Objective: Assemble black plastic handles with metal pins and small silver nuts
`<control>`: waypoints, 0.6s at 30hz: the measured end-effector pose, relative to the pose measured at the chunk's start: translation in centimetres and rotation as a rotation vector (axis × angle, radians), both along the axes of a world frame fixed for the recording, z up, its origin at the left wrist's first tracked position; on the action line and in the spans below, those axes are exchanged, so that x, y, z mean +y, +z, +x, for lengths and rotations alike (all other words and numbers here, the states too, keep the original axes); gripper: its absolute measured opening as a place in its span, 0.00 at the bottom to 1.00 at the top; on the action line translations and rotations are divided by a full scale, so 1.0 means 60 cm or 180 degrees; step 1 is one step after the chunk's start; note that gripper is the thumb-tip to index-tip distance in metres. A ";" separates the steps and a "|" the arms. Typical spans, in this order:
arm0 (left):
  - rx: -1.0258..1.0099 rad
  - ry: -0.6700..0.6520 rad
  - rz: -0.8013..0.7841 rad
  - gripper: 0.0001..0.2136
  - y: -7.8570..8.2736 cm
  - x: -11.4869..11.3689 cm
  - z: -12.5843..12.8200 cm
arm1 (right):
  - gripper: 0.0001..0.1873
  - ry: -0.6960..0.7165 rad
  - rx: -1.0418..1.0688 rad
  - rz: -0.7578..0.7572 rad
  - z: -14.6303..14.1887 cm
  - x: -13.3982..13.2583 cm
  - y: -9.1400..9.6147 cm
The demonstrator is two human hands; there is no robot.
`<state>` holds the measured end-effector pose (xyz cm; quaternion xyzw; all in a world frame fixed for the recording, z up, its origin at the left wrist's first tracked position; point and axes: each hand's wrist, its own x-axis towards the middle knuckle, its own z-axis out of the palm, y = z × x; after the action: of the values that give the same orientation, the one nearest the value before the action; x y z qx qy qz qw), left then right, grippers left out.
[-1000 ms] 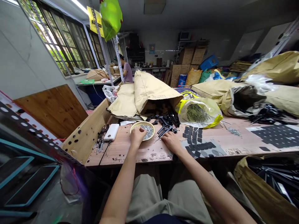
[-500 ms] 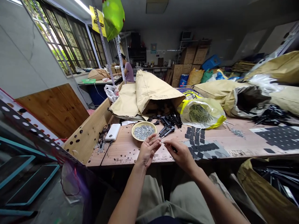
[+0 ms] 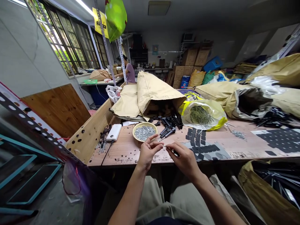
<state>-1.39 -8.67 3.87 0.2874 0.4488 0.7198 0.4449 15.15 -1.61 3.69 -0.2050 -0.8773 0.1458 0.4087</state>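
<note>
My left hand (image 3: 148,153) is in front of the bowl, its thumb and index finger pressed together. Whatever lies in that pinch is too small to make out. Close by on the right, my right hand (image 3: 184,157) is closed on a thin metal rod (image 3: 164,146), which points toward the left fingertips. Just behind my left hand stands a yellowish bowl (image 3: 134,135) of small shiny metal pieces. Several black plastic parts with metal shafts (image 3: 167,133) lie in a heap behind the hands. A yellow-and-white bag (image 3: 219,120) holding thin metal rods (image 3: 199,115) lies open to the right.
A white power bank (image 3: 114,132) with a black cable lies left, near loose screws (image 3: 101,147) and a wooden side board (image 3: 91,134). Black pads on sheets (image 3: 278,139) lie right. Paper sacks (image 3: 157,89) line the back. A person (image 3: 129,73) sits at another table.
My right hand has shifted slightly, and the rod's end shows just off my left fingertips. The view has moved a little; objects on the table stay in place.
</note>
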 end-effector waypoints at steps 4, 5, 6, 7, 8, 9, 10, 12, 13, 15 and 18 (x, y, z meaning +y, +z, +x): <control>0.0406 0.0040 0.0040 0.33 0.006 -0.004 0.003 | 0.14 -0.0257 -0.0328 0.0351 0.005 -0.005 0.002; 0.0483 0.0045 0.0057 0.32 0.007 -0.004 0.003 | 0.14 -0.0295 -0.0405 0.0387 0.005 -0.005 0.001; 0.0555 0.0048 0.0068 0.31 0.008 -0.005 0.004 | 0.14 -0.0320 -0.0457 0.0382 0.005 -0.005 -0.001; 0.0624 0.0057 0.0071 0.31 0.009 -0.005 0.004 | 0.15 -0.0335 -0.0484 0.0339 0.004 -0.006 -0.004; 0.0688 0.0068 0.0065 0.30 0.009 -0.005 0.005 | 0.15 -0.0330 -0.0494 0.0265 0.002 -0.005 -0.007; 0.0740 0.0083 0.0055 0.30 0.009 -0.005 0.005 | 0.16 -0.0312 -0.0482 0.0166 0.000 -0.005 -0.011; 0.0785 0.0095 0.0043 0.29 0.008 -0.004 0.005 | 0.15 -0.0302 -0.0443 0.0051 -0.001 -0.005 -0.014; 0.0864 0.0116 0.0026 0.28 0.005 -0.002 0.005 | 0.13 -0.0288 -0.0342 -0.0196 -0.003 -0.004 -0.021; 0.0902 0.0115 0.0020 0.27 0.003 -0.001 0.005 | 0.13 -0.0283 -0.0302 -0.0312 -0.004 -0.003 -0.023; 0.0969 0.0094 0.0008 0.27 -0.001 0.001 0.005 | 0.13 -0.0252 -0.0281 -0.0531 -0.003 -0.002 -0.026; 0.0948 0.0042 -0.0025 0.28 -0.007 0.005 0.004 | 0.12 -0.0109 -0.0278 -0.0788 0.001 -0.001 -0.027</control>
<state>-1.14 -8.38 3.45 0.3862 0.5144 0.6704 0.3698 15.21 -1.70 2.07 -0.2750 -0.8659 0.2370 0.3442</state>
